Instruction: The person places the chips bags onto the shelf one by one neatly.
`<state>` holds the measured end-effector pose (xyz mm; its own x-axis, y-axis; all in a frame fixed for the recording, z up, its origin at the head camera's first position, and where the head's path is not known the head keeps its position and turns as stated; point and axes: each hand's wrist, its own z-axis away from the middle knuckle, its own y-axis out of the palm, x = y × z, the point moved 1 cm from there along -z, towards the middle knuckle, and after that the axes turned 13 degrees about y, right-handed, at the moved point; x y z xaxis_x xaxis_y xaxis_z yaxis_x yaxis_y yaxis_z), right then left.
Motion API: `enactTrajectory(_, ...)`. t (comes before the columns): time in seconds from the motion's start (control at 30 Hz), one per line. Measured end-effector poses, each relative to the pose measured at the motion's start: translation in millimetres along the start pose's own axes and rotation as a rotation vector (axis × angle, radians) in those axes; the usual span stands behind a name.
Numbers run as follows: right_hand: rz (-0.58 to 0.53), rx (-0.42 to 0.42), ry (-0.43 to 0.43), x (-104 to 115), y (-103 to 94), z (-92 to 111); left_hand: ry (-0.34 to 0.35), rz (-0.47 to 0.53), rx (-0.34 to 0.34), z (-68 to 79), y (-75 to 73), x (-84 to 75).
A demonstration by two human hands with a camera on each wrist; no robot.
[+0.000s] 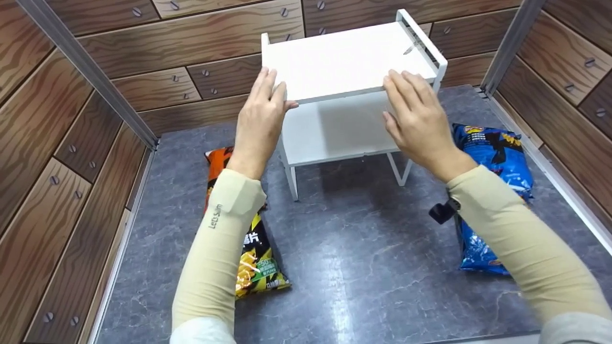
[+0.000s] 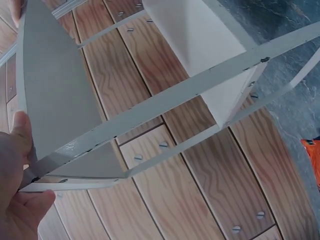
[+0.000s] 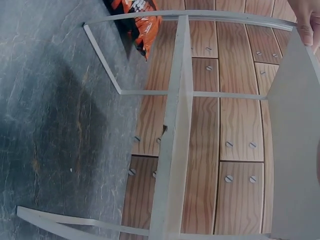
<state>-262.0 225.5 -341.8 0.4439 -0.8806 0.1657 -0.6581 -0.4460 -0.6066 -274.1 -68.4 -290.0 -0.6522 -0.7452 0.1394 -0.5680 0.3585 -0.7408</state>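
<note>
A white two-tier metal shelf stands on short frame legs at the back of the floor. My left hand grips its front left top corner. In the left wrist view the thumb lies under the top board and a fingertip is outside the side frame. My right hand touches the top board's front edge near the right corner, fingers nearly straight, thumb hanging in front. Only a sliver of it shows at the right wrist view's edge.
An orange bag and a black and yellow chip bag lie on the left, partly behind my left arm. Blue snack bags lie on the right, partly behind my right sleeve. Wood-patterned walls enclose the grey marbled floor.
</note>
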Motion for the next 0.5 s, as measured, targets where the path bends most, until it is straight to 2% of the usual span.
enactTrajectory(0.23, -0.145, 0.083, 0.022, -4.2, -14.1, 6.6, -0.021, -0.021, -0.011, 2.6, 0.6, 0.5)
enactTrajectory(0.37, -0.216, 0.074, 0.051, -11.9, -25.3, 15.0, -0.019, -0.044, -0.003, 2.2, 0.3, 0.1)
enactTrajectory(0.5, -0.242, 0.041, 0.115, -25.9, -39.8, 30.0, 0.005, -0.068, -0.007, 1.3, 1.0, -0.3)
